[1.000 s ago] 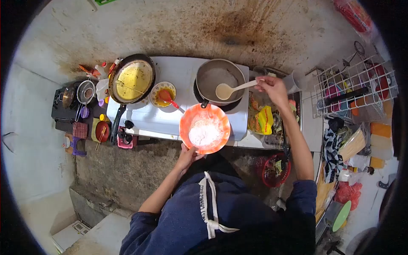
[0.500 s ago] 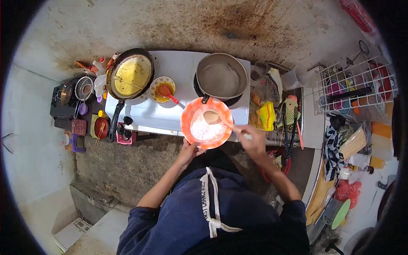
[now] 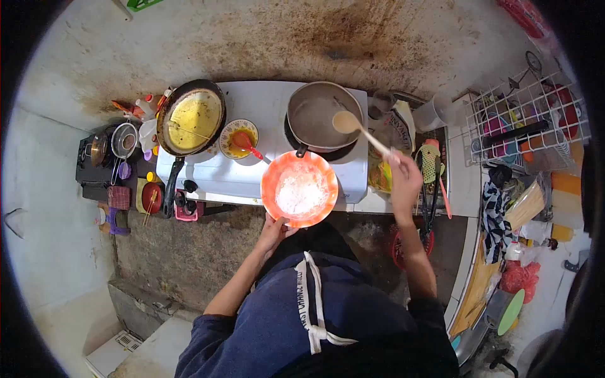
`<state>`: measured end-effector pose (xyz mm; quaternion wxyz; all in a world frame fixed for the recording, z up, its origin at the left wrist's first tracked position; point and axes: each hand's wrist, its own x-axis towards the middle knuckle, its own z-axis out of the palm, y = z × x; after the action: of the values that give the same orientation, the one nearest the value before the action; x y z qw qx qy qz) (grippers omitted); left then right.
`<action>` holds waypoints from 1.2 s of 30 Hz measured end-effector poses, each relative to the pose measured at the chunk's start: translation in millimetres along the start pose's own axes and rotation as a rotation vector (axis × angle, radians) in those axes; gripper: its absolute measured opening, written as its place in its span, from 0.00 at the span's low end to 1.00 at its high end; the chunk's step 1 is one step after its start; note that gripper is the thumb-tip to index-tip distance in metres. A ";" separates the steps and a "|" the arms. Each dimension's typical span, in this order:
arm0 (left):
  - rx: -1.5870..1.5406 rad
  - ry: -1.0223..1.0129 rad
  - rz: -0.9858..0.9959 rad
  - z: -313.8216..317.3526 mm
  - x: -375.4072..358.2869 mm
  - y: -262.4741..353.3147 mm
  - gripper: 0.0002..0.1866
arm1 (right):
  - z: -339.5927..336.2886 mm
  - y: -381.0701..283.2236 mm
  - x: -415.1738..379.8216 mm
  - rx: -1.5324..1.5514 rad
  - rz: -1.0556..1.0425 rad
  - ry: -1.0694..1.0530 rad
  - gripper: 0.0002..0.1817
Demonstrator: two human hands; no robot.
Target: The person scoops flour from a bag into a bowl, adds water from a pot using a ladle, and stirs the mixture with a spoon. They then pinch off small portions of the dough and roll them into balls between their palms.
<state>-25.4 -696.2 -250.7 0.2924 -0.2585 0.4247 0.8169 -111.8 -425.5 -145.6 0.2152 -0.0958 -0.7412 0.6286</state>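
An orange-and-white bowl (image 3: 270, 189) with white powder (image 3: 299, 192) in it is held at its near rim by my left hand (image 3: 275, 232). My right hand (image 3: 405, 178) grips the handle of a wooden spoon (image 3: 346, 122), whose head is raised over the near right part of a grey pan (image 3: 319, 113). The pan stands on the white stove (image 3: 252, 94). Left of it sits a small patterned bowl (image 3: 229, 134) with yellow liquid and a red spoon (image 3: 242, 140).
A frying pan (image 3: 217, 104) with yellow oil stands at the stove's left end, its handle toward me. Tongs (image 3: 430, 208) and a yellow packet (image 3: 380, 176) lie right of the stove. A white wire rack (image 3: 504, 104) stands further right.
My right hand has lifted the wooden spoon out of the orange bowl and moved it up and right, over the grey pan. The orange bowl sits slightly lower and further left in view.
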 end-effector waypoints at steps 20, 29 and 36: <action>0.063 0.121 0.125 -7.6 -13.9 6.0 0.24 | 34.0 23.2 107.9 -0.699 -0.117 -0.618 0.11; 0.038 0.083 0.106 8.7 -14.4 7.9 0.25 | 55.1 45.2 110.2 -0.124 0.498 -0.563 0.11; 0.074 0.009 0.073 1.1 -0.1 2.2 0.23 | 29.5 -12.0 115.4 -0.187 0.401 -0.555 0.12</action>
<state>-27.1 -696.4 -248.9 0.2697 -0.2354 0.4649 0.8098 -225.8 -406.5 -114.5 -0.1319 -0.0841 -0.7923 0.5897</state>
